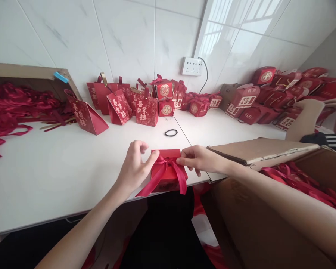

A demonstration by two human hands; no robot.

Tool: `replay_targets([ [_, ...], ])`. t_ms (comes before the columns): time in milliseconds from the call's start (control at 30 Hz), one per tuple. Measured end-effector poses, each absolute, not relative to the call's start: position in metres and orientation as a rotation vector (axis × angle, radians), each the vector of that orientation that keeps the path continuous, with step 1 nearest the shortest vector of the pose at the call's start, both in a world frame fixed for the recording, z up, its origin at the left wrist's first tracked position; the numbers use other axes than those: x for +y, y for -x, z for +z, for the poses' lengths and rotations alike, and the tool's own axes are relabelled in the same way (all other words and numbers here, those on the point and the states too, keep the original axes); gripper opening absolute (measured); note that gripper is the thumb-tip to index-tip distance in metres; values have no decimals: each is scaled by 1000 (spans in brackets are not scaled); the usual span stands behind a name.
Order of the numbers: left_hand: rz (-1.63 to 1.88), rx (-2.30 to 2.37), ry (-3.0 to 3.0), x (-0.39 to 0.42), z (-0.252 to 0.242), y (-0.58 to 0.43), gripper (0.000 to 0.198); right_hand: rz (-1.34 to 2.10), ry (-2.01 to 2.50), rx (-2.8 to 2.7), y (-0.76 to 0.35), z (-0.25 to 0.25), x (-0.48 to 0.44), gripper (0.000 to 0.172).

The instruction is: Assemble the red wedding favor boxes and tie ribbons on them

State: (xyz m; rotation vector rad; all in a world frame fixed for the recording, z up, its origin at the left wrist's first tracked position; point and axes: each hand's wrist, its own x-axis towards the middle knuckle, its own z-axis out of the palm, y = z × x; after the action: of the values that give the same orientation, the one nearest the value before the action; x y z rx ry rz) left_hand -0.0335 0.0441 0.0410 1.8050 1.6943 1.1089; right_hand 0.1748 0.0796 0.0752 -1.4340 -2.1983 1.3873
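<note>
A small red gift box (165,153) sits at the front edge of the white table. Tied over its top is a dark pink ribbon (159,175) in a bow, its two tails hanging down the front. My left hand (137,164) is at the box's left side, thumb tip against the bow and the other fingers curled loosely apart from the thumb. On the right, my right hand (200,158) has its thumb and forefinger closed at the bow's right loop. A black hair tie (171,132) lies just behind the box.
Several red gift bags (147,108) and boxes (198,106) line the tiled wall. Left is a carton (30,71) of loose ribbons (19,97); right, an open cardboard box (264,151) holds more ribbons. Another person's arm (305,116) reaches among stacked red boxes (280,93).
</note>
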Motion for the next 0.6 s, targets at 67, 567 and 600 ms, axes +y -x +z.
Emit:
replay_targets([
  [67,913,1733,-1753,41,42,38,39,1463,1406,-2174,-176,74,80,36],
  [567,912,1515,-1624,41,43,40,45,1853,1280,-1797,-175,68,83,41],
  [600,915,1516,-1638,42,44,41,43,1869,1281,-1774,-176,68,83,41],
])
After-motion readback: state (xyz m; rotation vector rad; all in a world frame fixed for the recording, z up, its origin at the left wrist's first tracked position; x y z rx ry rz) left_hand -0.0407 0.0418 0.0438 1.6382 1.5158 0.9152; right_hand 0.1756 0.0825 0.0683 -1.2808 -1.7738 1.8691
